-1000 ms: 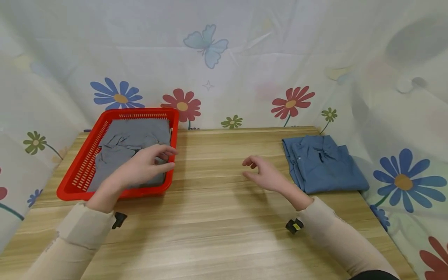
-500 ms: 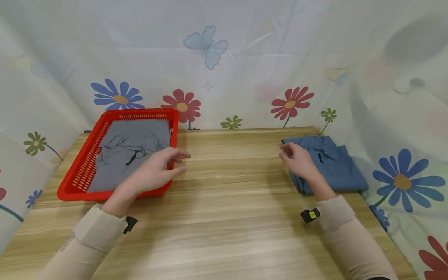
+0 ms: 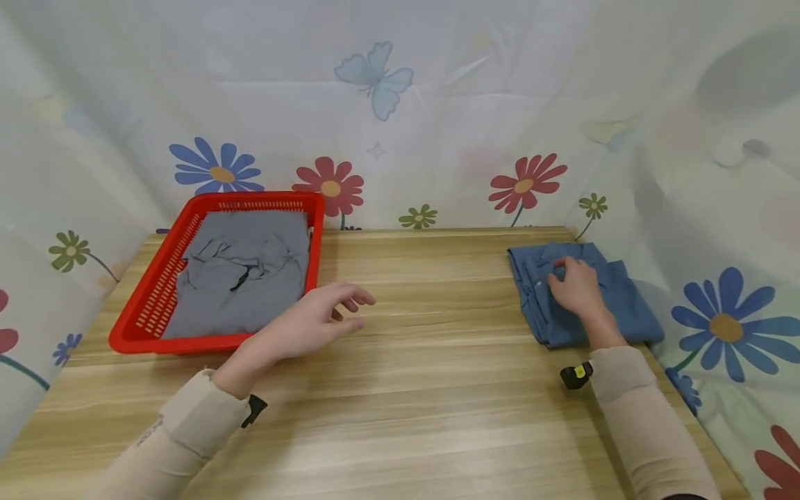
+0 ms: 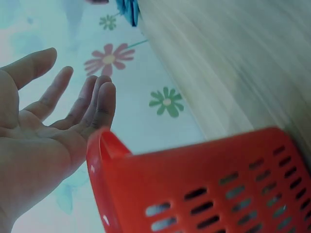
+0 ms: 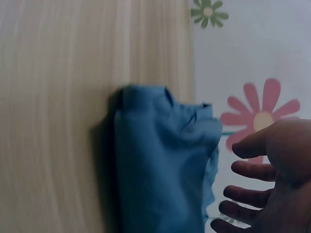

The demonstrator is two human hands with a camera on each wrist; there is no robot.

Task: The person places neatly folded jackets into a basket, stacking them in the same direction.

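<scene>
Folded blue clothing [image 3: 619, 305], seemingly a garment, lies at the table's right side. Over it hovers my right hand [image 3: 578, 286]; in the right wrist view that hand [image 5: 272, 179] has spread, slightly bent fingers and is apart from the cloth [image 5: 163, 165]. My left hand [image 3: 312, 323] hangs in the air just right of the red basket's [image 3: 215, 345] near corner, holding nothing. Its fingers look loosely bent in the left wrist view, with the palm [image 4: 43, 150] beside the basket's rim [image 4: 97, 179]. Grey folded clothing [image 3: 234, 305] with a small dark strip fills most of the basket.
The wood-grain table [image 3: 425, 403] spreads between basket and blue cloth. A white curtain [image 3: 462, 139] with printed flowers and a butterfly encloses the back and both sides. The basket has raised slotted walls.
My right hand has moved right, from the table's middle to above the blue clothing. My left hand has shifted right, from over the basket to beside it. Both garments stay in place.
</scene>
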